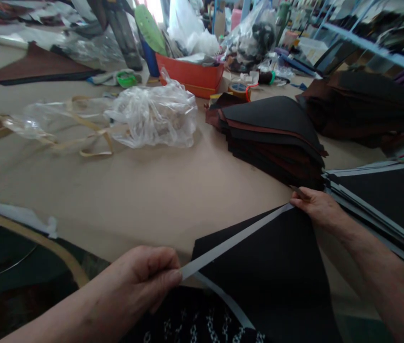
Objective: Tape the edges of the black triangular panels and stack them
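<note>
A black triangular sheet (pixel 273 267) lies at the near edge of the table, in front of me. A grey strip (pixel 234 240) runs along its upper left edge. My left hand (pixel 145 276) pinches the near end of that strip between thumb and fingers. My right hand (pixel 318 207) presses down on the far corner of the sheet, where the strip ends, with its fingers closed on it.
A stack of dark brown and black sheets (pixel 277 138) sits beyond the right hand, another stack (pixel 362 105) farther right, and grey-edged black sheets (pixel 388 200) at the right. A crumpled clear plastic bag (pixel 152 114) with tan straps, an orange box (pixel 191 74) and clutter lie behind.
</note>
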Tool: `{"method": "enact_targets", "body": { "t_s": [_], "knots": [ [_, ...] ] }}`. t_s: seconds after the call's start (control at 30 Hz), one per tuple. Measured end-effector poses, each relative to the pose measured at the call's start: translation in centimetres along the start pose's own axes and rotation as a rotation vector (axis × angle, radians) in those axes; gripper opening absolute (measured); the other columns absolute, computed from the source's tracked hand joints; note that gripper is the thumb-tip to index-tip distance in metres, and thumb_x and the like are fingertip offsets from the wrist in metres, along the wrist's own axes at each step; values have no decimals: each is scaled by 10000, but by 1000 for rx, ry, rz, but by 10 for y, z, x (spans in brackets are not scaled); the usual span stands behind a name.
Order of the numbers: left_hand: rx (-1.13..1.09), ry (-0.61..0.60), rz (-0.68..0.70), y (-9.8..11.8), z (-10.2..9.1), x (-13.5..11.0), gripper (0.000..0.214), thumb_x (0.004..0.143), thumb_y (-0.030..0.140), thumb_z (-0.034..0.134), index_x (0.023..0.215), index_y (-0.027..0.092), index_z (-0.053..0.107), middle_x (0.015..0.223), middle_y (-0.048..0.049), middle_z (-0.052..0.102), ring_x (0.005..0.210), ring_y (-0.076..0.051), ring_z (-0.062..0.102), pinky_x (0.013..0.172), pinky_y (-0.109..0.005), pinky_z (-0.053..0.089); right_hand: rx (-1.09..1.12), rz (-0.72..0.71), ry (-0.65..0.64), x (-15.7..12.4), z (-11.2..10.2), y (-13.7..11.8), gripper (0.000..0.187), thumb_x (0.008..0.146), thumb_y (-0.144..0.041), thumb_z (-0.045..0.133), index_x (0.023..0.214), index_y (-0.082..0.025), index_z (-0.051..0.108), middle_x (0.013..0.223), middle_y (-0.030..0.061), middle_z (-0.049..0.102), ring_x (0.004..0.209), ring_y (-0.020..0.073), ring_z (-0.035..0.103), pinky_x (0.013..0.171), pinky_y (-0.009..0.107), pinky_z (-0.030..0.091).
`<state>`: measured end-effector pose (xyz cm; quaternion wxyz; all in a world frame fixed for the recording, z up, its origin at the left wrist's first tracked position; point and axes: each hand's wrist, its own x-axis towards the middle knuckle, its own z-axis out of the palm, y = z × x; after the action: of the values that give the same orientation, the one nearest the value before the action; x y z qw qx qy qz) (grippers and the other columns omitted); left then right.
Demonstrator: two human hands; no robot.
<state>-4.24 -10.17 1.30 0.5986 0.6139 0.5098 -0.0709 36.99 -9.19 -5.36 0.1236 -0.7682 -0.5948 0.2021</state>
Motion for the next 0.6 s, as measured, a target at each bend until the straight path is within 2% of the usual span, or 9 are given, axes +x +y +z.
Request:
{"method": "enact_targets", "body": {
  "t_s": [0.1,0.2,0.4,0.6],
  "knots": [
    [139,112,-13,-17,-4,10,344,803,474,432,630,182,490,525,47,386,501,-96,344,473,-234,268,-44,68,-10,0,-1,1,210,735,-408,570,732,-200,602,663,6,614,634,168,557,595,282,365],
    [306,188,-5,-24,-7,14,342,822,435,420,621,173,508,522,47,390,503,-94,349,481,-240,252,-75,143,-26,1,-2,0,152,741,-348,624,751,-196,629,682,23,633,642,159,560,615,300,356],
    [429,203,-4,-23,-11,22,375,830,446,420,599,170,524,518,34,426,489,-97,362,476,-255,234,-71,146,0,2,-3,0,103,699,-255,717,718,-189,639,694,57,657,625,159,573,619,321,363],
    [477,202,-14,-24,-12,25,365,838,422,411,634,171,579,524,17,467,494,-104,382,492,-262,253,-81,169,4,0,-5,-5,181,682,-339,736,718,-187,645,679,58,653,575,138,554,589,316,352]
  ]
}}
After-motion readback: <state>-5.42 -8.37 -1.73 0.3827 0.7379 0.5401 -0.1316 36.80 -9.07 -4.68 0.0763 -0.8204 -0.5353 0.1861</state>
